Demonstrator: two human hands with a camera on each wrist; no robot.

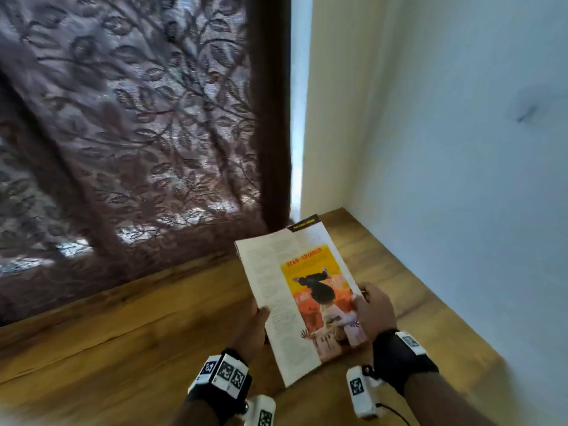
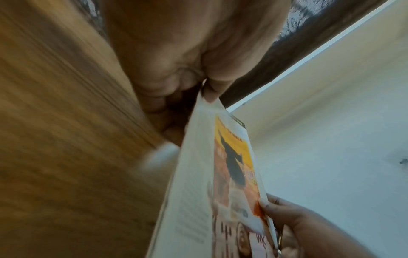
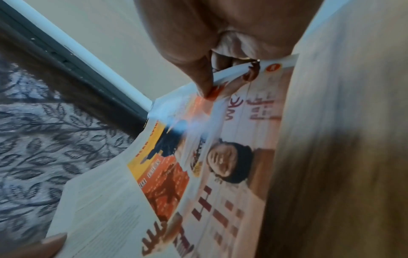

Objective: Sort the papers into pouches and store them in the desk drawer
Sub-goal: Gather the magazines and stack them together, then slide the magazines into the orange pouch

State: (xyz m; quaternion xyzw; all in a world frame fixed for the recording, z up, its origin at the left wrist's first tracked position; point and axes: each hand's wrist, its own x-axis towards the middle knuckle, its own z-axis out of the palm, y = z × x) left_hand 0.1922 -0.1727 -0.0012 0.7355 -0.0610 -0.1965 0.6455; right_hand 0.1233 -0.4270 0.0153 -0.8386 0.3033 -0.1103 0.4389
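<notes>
Both hands' grip on a printed page (image 1: 302, 298), yellow-orange picture.

A brown leaf-patterned curtain (image 1: 129, 133) hung behind the wooden desk (image 1: 107, 339), its hem touching the desk's far edge. A pale wall (image 1: 461, 149) stood along the desk's right side, bearing a dark smudge (image 1: 526, 112).

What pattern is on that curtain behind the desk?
The curtain is brownish lace with a leaf-and-vine pattern, clearest in the head view.
</notes>
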